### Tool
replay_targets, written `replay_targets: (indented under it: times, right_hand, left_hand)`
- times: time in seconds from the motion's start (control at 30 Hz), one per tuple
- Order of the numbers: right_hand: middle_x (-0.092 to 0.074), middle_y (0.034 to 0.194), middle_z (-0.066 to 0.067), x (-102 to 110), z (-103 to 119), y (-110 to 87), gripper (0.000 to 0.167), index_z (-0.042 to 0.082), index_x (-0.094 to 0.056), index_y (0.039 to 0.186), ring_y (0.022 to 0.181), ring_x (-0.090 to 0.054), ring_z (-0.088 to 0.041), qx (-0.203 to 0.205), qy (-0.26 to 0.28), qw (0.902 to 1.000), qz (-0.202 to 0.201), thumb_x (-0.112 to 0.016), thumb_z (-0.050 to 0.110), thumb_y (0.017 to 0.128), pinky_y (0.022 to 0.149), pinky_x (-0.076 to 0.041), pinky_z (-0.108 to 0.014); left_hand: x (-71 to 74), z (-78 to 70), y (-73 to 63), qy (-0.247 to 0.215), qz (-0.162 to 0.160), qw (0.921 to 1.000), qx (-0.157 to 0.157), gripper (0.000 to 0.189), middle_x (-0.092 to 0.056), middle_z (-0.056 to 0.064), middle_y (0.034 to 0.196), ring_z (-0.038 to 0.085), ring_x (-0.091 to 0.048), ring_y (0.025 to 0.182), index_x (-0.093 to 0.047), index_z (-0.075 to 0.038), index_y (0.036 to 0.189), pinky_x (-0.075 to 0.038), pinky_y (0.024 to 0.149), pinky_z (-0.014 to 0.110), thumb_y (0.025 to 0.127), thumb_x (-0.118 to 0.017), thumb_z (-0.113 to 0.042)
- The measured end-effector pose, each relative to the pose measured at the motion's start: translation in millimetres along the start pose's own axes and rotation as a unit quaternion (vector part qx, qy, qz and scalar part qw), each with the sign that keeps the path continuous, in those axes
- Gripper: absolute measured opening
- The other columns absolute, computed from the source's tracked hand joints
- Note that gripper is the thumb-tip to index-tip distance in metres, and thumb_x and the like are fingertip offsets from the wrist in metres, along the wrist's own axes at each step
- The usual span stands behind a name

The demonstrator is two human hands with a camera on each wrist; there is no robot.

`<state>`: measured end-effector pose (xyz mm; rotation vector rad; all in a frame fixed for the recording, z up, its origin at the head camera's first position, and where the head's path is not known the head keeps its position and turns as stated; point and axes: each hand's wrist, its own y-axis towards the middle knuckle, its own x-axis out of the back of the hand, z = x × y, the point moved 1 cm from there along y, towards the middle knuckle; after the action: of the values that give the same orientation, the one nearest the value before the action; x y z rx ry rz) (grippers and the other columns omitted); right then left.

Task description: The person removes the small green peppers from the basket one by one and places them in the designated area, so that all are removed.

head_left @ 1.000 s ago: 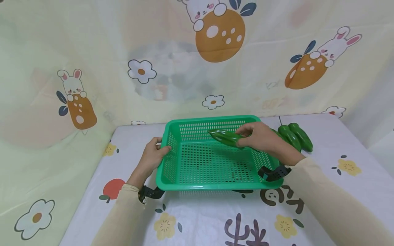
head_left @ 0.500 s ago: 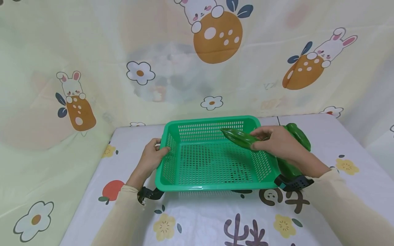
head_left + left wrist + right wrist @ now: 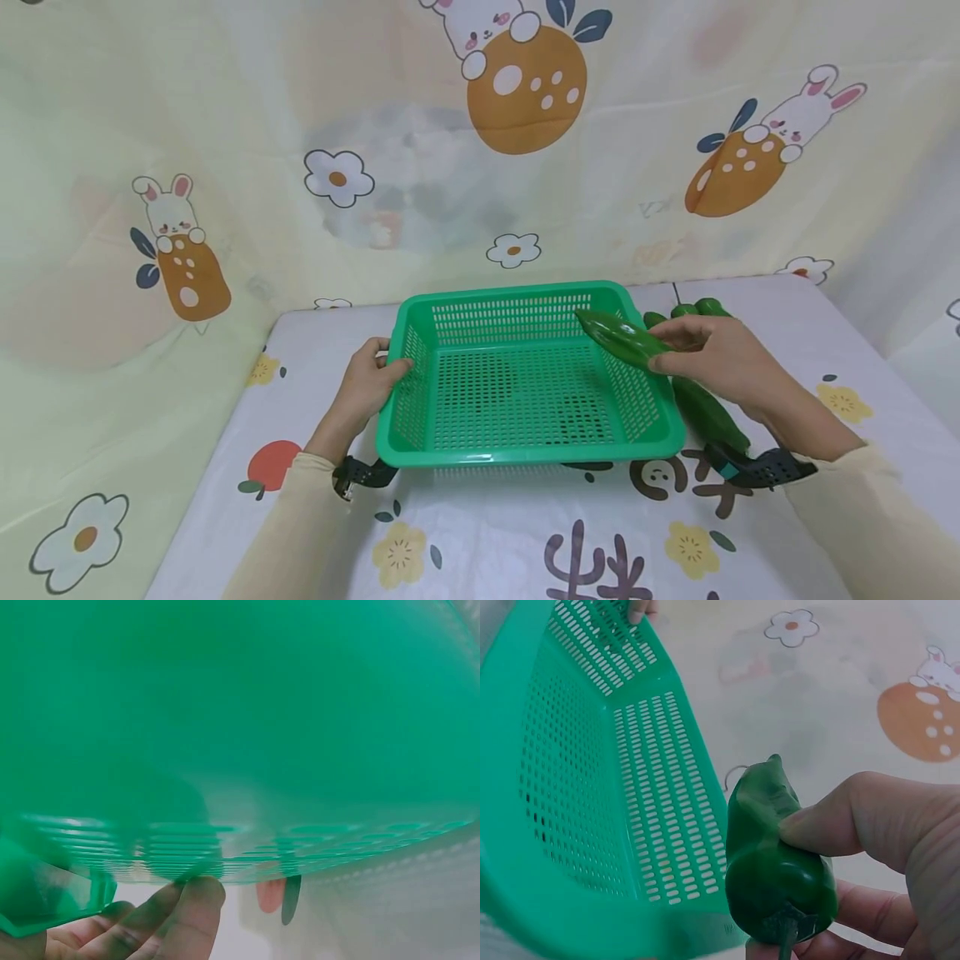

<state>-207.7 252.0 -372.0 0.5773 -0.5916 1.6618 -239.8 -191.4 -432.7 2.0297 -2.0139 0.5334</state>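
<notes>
A green plastic basket with slotted walls stands on the table, its inside bare. On its left rim my left hand grips with the thumb over the edge; in the left wrist view the fingers are on the outer side, under the green wall. My right hand pinches a long green pepper over the basket's right wall, tip pointing left. The right wrist view shows the thumb on the pepper, its stem end facing the camera.
Right of the basket lie several more green peppers: one long pepper along the wall, others behind, partly hidden by the right hand, among them a pepper at the back. A patterned cloth covers the table; a printed curtain hangs behind.
My right hand has moved right with the pepper, from over the middle of the basket to its right wall. The left hand keeps its grip on the rim.
</notes>
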Motion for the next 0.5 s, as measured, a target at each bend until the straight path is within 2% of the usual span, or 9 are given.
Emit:
replay_targets:
  times: [0.17, 0.33, 0.43, 0.5]
  right_hand:
    - [-0.064, 0.131, -0.026, 5.0, -10.5, -10.8, 0.052, -0.002, -0.06, 0.139, 0.117, -0.059, -0.039, -0.012, 0.005, 0.9998, -0.016, -0.072, 0.025, 0.098, 0.087, -0.056, -0.039]
    - [-0.064, 0.132, -0.026, 9.4, -27.0, -22.5, 0.051, -0.002, -0.059, 0.141, 0.119, -0.057, -0.039, -0.019, 0.014, 0.9993, -0.029, -0.07, 0.026, 0.1, 0.085, -0.053, -0.035]
    - [-0.067, 0.125, -0.022, 12.4, -39.4, -29.4, 0.051, -0.003, -0.059, 0.141, 0.112, -0.058, -0.032, -0.028, 0.01, 0.9986, -0.043, -0.069, 0.027, 0.1, 0.081, -0.052, -0.032]
    - [-0.069, 0.119, -0.014, 15.0, -48.8, -34.2, 0.052, -0.003, -0.059, 0.141, 0.106, -0.058, -0.021, -0.037, 0.01, 0.9978, -0.054, -0.07, 0.027, 0.1, 0.079, -0.053, -0.031]
  left_hand:
    - [0.2, 0.1, -0.3, 0.0, 0.003, 1.0, 0.0, 0.042, -0.069, 0.025, 0.116, 0.026, -0.077, 0.086, -0.048, 0.001, 0.139, -0.067, 0.07, 0.037, 0.103, -0.061, -0.016]
    - [-0.1, 0.5, 0.0, 0.006, 0.002, 1.0, 0.0, 0.041, -0.069, 0.026, 0.117, 0.026, -0.076, 0.086, -0.049, 0.002, 0.138, -0.067, 0.07, 0.037, 0.102, -0.061, -0.016]
    - [-0.3, 0.8, 0.2, 0.008, 0.001, 1.0, -0.001, 0.041, -0.069, 0.026, 0.117, 0.026, -0.076, 0.086, -0.049, 0.001, 0.138, -0.067, 0.07, 0.037, 0.103, -0.061, -0.016]
    - [-0.4, 1.1, 0.6, 0.008, 0.001, 1.0, -0.001, 0.041, -0.069, 0.026, 0.117, 0.026, -0.077, 0.085, -0.049, 0.001, 0.138, -0.067, 0.07, 0.037, 0.103, -0.061, -0.016]
